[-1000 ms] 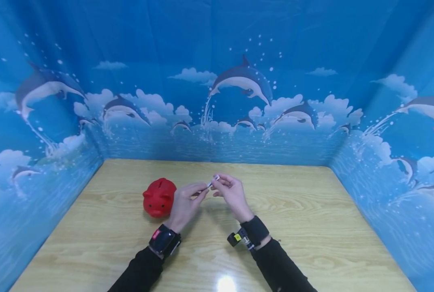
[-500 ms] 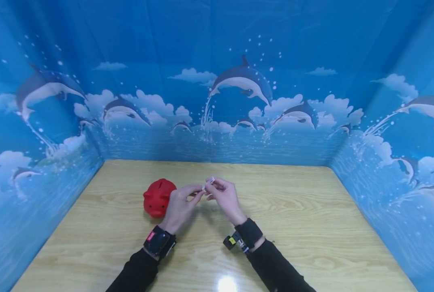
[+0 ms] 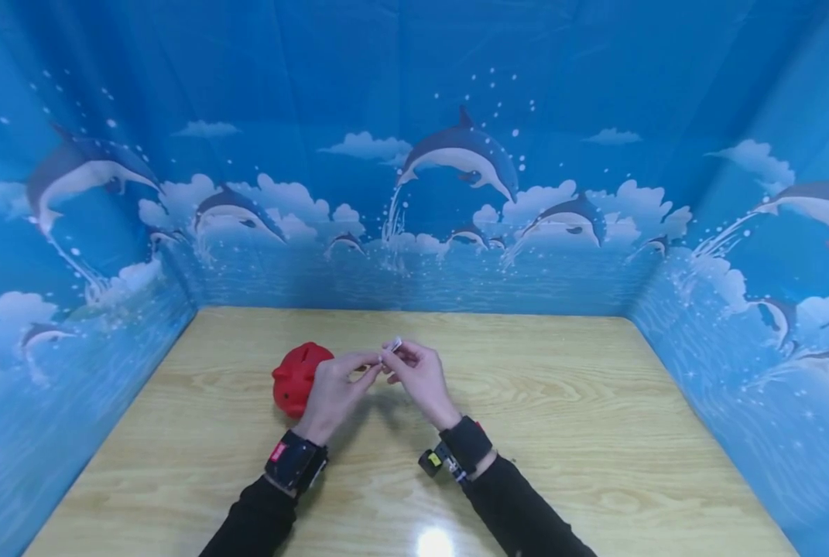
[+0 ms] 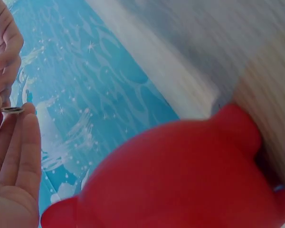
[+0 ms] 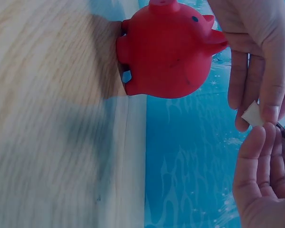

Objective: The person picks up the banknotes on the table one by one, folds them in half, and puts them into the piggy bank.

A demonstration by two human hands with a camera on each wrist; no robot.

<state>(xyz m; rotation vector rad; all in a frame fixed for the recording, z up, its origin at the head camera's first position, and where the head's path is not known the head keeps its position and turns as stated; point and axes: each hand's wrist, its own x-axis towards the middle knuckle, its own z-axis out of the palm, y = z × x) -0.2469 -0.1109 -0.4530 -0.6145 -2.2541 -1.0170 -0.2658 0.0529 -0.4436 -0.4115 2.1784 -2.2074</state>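
Both hands meet over the table, fingertip to fingertip. My left hand pinches one end of a small, thin white piece, and my right hand pinches it from the other side. The right wrist view shows a pale, square-cornered part of the white piece by the left fingertips, with a darker edge near the right fingers. Its exact kind is unclear. A red piggy bank, slotted on top, stands just left of my left hand, which partly covers it.
The light wood-grain table spreads around the hands. A blue curtain printed with dolphins encloses its back and sides. Dark bands with small devices sit on both wrists.
Both hands have shifted a little left together with the white piece, drawing nearer the piggy bank. The left hand now covers more of the piggy bank, which stays in place.
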